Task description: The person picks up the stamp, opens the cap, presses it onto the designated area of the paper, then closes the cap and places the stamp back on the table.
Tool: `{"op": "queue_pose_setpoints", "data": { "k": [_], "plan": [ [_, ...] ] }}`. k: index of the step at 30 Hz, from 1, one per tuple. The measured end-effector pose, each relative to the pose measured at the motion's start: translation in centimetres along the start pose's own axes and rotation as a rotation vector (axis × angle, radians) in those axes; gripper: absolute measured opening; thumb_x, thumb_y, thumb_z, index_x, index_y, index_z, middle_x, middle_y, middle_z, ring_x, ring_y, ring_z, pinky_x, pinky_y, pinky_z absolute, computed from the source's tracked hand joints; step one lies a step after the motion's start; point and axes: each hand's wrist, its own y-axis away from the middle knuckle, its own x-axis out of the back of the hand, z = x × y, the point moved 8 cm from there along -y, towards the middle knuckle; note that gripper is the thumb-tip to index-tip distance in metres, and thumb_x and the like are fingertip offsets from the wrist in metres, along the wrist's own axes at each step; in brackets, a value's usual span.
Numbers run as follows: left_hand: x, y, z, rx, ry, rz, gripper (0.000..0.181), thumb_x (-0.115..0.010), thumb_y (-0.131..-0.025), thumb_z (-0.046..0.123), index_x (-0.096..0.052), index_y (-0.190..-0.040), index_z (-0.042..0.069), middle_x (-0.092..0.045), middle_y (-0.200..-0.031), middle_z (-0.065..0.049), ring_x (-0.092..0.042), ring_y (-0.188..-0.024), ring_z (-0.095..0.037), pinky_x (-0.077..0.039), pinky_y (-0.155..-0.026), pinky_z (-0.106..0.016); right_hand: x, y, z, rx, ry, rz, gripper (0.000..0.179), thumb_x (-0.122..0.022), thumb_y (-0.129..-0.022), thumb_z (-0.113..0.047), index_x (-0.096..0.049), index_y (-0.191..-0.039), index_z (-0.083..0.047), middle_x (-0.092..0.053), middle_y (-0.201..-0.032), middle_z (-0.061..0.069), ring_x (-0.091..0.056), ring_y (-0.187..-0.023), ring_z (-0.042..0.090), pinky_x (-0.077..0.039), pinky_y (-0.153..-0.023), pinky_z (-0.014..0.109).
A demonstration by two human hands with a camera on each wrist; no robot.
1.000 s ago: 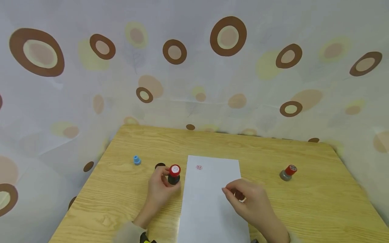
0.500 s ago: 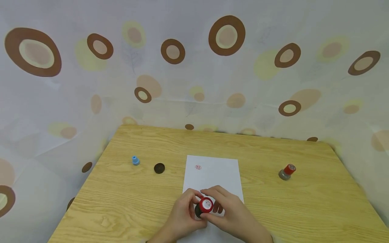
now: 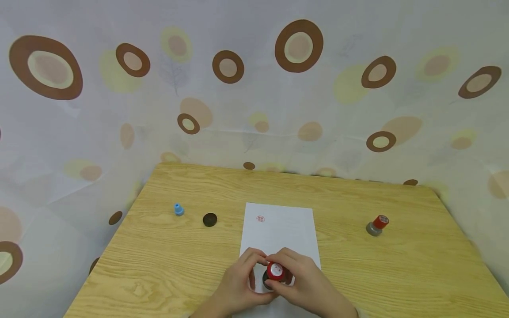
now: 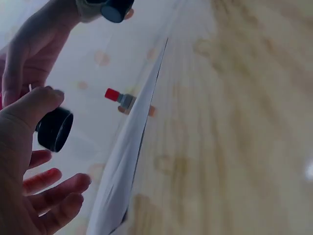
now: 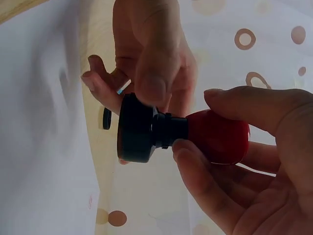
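Observation:
A self-inking stamp [image 3: 276, 270] with a round red handle and a wide black base is held over the white paper [image 3: 284, 227]. My right hand [image 3: 304, 280] pinches the red handle [image 5: 217, 137] between thumb and fingers. My left hand [image 3: 240, 280] is around the black base [image 5: 136, 129]; its thumb overlaps the base's edge in the left wrist view, while the other fingers are spread apart from it. One left finger [image 4: 41, 181] has a red smear. A small round red imprint [image 3: 260, 218] marks the paper's upper left.
Left of the paper, a round black cap [image 3: 210, 219] lies on the wooden table [image 3: 159, 256], with a small blue cone-shaped piece [image 3: 179, 210] farther left. To the right stands a second stamp [image 3: 377, 225], red on a grey base. Patterned cloth [image 3: 254, 88] encloses the back and sides.
My left hand has carried the stamp from beside the black cap to over the paper's lower part. My right hand has come in and taken hold of its red handle; the left fingers have loosened.

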Motion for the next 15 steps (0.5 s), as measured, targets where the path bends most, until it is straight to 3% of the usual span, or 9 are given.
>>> {"op": "queue_pose_setpoints", "data": {
  "k": [3,5,8,10,13,15],
  "plan": [
    [1.2,-0.2,-1.0,0.033,0.003,-0.041,0.055,-0.091,-0.072,0.024,-0.058,-0.115,0.012,-0.055,-0.12,-0.004,-0.053,-0.058,-0.005,-0.046,-0.053,-0.012,0.1,0.1,0.3,-0.033,0.003,-0.006,0.038,-0.082,-0.08,-0.007,-0.065,-0.113,-0.011,-0.063,-0.095,-0.006,-0.056,-0.071,0.002,-0.048,-0.06,0.011],
    [2.4,-0.2,-1.9,0.06,0.0,-0.031,0.053,-0.09,-0.073,0.019,-0.06,-0.115,0.01,-0.056,-0.121,-0.007,-0.057,-0.066,-0.011,-0.049,-0.058,-0.016,0.2,0.2,0.4,-0.045,0.008,-0.003,0.04,-0.083,-0.079,-0.006,-0.065,-0.113,-0.011,-0.063,-0.095,-0.006,-0.056,-0.072,0.002,-0.049,-0.06,0.012],
    [4.6,-0.4,-3.4,0.052,-0.114,0.066,0.046,-0.088,-0.073,0.012,-0.062,-0.11,0.007,-0.059,-0.117,-0.01,-0.06,-0.088,-0.019,-0.054,-0.073,-0.028,0.5,0.2,0.5,-0.045,0.018,0.017,0.042,-0.085,-0.076,-0.005,-0.065,-0.112,-0.01,-0.064,-0.095,-0.005,-0.056,-0.072,0.001,-0.048,-0.059,0.011],
    [6.0,-0.5,-4.2,0.034,-0.225,0.149,0.041,-0.085,-0.074,0.008,-0.062,-0.108,0.004,-0.061,-0.115,-0.012,-0.057,-0.102,-0.025,-0.05,-0.085,-0.038,0.8,0.2,0.5,-0.04,0.022,0.031,0.043,-0.085,-0.075,-0.004,-0.065,-0.112,-0.01,-0.064,-0.094,-0.004,-0.057,-0.072,0.002,-0.048,-0.059,0.011],
    [7.8,-0.6,-5.5,0.05,-0.372,0.258,0.041,-0.081,-0.074,0.006,-0.062,-0.11,-0.001,-0.059,-0.118,-0.019,-0.049,-0.113,-0.036,-0.04,-0.092,-0.052,1.1,0.2,0.7,-0.05,0.023,0.037,0.043,-0.085,-0.075,-0.004,-0.065,-0.112,-0.01,-0.065,-0.095,-0.004,-0.057,-0.073,0.003,-0.049,-0.058,0.013],
    [8.7,-0.6,-6.6,0.099,-0.414,0.292,0.046,-0.078,-0.075,0.007,-0.059,-0.116,-0.003,-0.054,-0.126,-0.025,-0.042,-0.119,-0.042,-0.035,-0.091,-0.057,1.2,0.2,0.9,-0.065,0.02,0.036,0.042,-0.085,-0.076,-0.004,-0.066,-0.112,-0.01,-0.065,-0.095,-0.004,-0.057,-0.073,0.003,-0.051,-0.058,0.015]
  ]
}}
